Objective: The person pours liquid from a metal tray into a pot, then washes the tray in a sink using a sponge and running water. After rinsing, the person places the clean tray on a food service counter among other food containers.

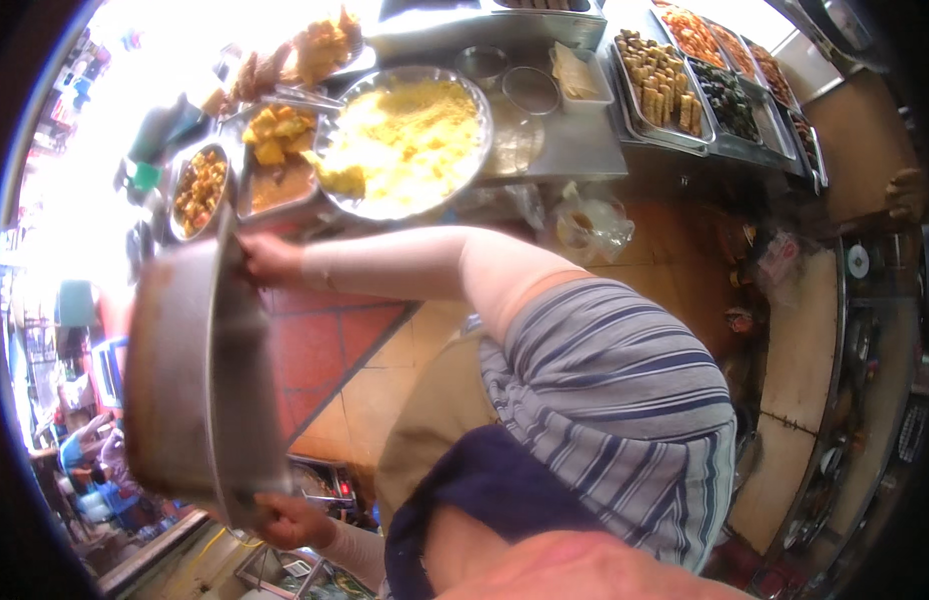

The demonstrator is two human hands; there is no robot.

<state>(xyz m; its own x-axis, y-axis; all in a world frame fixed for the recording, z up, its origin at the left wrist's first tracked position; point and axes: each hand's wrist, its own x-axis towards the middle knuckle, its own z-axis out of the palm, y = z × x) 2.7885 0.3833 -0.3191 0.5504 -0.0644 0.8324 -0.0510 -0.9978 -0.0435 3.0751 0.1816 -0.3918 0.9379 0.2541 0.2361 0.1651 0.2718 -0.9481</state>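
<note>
A large, deep rectangular metal pan (176, 375) is held up on its side at the left, stained brown along its outer wall. My right hand (273, 260) grips its rim at the upper end, the arm stretched out in a pale sleeve. At the lower end my left hand (293, 520) has hold of the same rim. Just beyond my right hand, an oval dish of diced food (200, 193) and a metal tray with yellow chunks and sauce (278, 184) stand on the counter. Beside them is a wide round metal platter of yellow food (404, 142).
Farther along the steel counter (584, 154) are a plastic container (584, 79) and a tray of stacked rolls (659, 86). A clear plastic bag (596, 225) hangs at its edge. Red and tan floor tiles (322, 341) lie below. A metal rack (284, 574) stands near my left hand.
</note>
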